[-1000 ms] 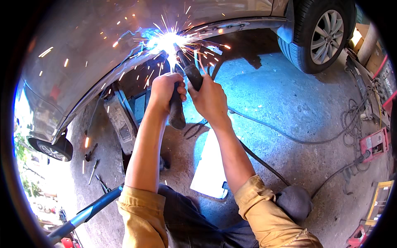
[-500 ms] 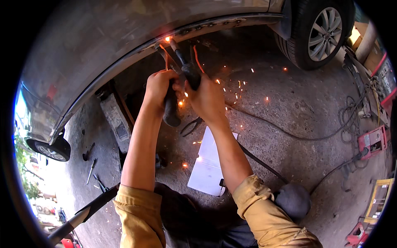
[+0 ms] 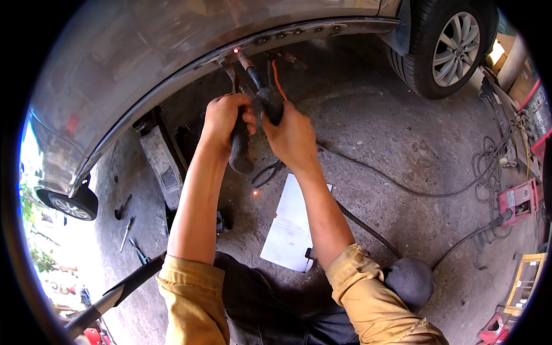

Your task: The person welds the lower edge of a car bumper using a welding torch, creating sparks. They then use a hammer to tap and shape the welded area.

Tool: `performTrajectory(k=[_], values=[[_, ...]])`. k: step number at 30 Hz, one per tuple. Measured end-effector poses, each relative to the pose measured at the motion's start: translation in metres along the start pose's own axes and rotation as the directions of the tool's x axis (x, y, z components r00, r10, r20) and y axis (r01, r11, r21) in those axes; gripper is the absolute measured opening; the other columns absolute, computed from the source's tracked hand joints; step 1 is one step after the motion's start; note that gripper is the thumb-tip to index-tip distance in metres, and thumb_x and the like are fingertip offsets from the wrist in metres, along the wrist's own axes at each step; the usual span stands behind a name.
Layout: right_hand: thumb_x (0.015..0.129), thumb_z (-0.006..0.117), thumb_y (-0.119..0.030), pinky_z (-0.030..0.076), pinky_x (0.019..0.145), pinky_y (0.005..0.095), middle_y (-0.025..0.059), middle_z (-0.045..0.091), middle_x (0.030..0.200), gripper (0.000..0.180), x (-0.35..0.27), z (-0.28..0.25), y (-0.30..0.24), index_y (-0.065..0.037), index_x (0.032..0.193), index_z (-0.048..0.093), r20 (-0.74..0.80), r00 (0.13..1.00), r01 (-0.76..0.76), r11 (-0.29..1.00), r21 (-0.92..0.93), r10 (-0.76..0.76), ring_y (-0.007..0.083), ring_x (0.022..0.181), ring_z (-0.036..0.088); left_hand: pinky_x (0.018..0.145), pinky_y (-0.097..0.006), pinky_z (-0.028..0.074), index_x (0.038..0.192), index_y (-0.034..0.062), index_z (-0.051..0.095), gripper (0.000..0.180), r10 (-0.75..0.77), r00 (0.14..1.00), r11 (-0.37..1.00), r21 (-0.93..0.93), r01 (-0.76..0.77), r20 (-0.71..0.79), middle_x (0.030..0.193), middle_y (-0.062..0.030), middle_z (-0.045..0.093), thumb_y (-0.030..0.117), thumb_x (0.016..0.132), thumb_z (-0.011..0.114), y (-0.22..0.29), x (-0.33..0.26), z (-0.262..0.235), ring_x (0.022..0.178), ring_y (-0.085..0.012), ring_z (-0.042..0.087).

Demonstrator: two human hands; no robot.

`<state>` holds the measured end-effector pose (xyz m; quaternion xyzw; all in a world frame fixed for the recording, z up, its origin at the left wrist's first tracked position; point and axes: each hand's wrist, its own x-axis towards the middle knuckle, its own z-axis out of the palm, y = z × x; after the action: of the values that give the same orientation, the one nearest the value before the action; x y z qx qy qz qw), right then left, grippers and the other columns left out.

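My right hand [image 3: 292,138] is closed round the black handle of a welding torch [image 3: 267,99]. The torch's nozzle reaches the lower sill of a grey-brown car [image 3: 144,57], where a small red glow shows at its tip. My left hand [image 3: 226,119] grips a metal tool with a black rubber handle [image 3: 241,154]. The far end of this tool rests at the sill, just left of the nozzle; its exact kind is unclear. Dark weld spots [image 3: 287,34] run along the sill to the right. Beside the torch, an orange-edged piece [image 3: 278,80] hangs under the sill.
On the concrete floor lie pliers [image 3: 268,172], a white folded sheet [image 3: 287,230] and a black cable [image 3: 397,190]. A long jack [image 3: 162,164] stands left, near small hand tools [image 3: 127,233]. The car's wheel [image 3: 457,49] and a red machine [image 3: 517,201] are at right.
The bright arc and orange flying sparks have died down to a small red glow and a few specks. Both hands keep their grips and have hardly moved.
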<state>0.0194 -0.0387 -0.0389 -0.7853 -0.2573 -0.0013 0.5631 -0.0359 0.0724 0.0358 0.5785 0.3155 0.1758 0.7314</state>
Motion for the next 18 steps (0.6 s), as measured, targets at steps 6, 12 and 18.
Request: performTrajectory(k=[6,12,18], values=[[0.087,0.067,-0.03,0.052,0.071,0.0524,0.0283,0.067,0.079,0.034,0.0017,-0.0004,-0.0054,0.003,0.093,0.059,0.0,1.0,-0.014,1.0,-0.008,0.014,0.0462,0.081,0.066,0.043,-0.025,0.037,0.08,0.0029,0.05,0.009,0.012,1.0,1.0,-0.007,-0.012,0.023,0.072,-0.0069,0.051,0.004,0.088,0.054,-0.001,-0.0003,-0.0013,0.051,-0.0091,0.045],[0.087,0.067,-0.03,0.052,0.07,0.0507,0.0262,0.068,0.077,0.034,0.0059,-0.0022,-0.0079,0.003,0.093,0.059,0.0,1.0,-0.006,0.999,-0.034,0.006,0.0441,0.079,0.067,0.044,-0.026,0.038,0.08,0.0026,0.051,0.009,0.004,1.0,1.0,-0.015,-0.003,0.017,0.072,-0.0068,0.051,0.004,0.088,0.054,-0.0011,-0.0002,-0.0012,0.051,-0.0093,0.045],[0.088,0.067,-0.032,0.052,0.071,0.0502,0.0263,0.068,0.079,0.036,0.007,-0.0035,-0.01,0.002,0.093,0.059,0.028,0.999,-0.028,0.999,-0.042,0.03,0.0435,0.081,0.068,0.044,-0.026,0.038,0.079,0.0025,0.051,0.01,-0.001,1.0,1.0,-0.008,0.001,0.015,0.072,-0.0068,0.051,0.004,0.088,0.054,-0.0008,-0.0003,-0.0009,0.051,-0.0093,0.045]])
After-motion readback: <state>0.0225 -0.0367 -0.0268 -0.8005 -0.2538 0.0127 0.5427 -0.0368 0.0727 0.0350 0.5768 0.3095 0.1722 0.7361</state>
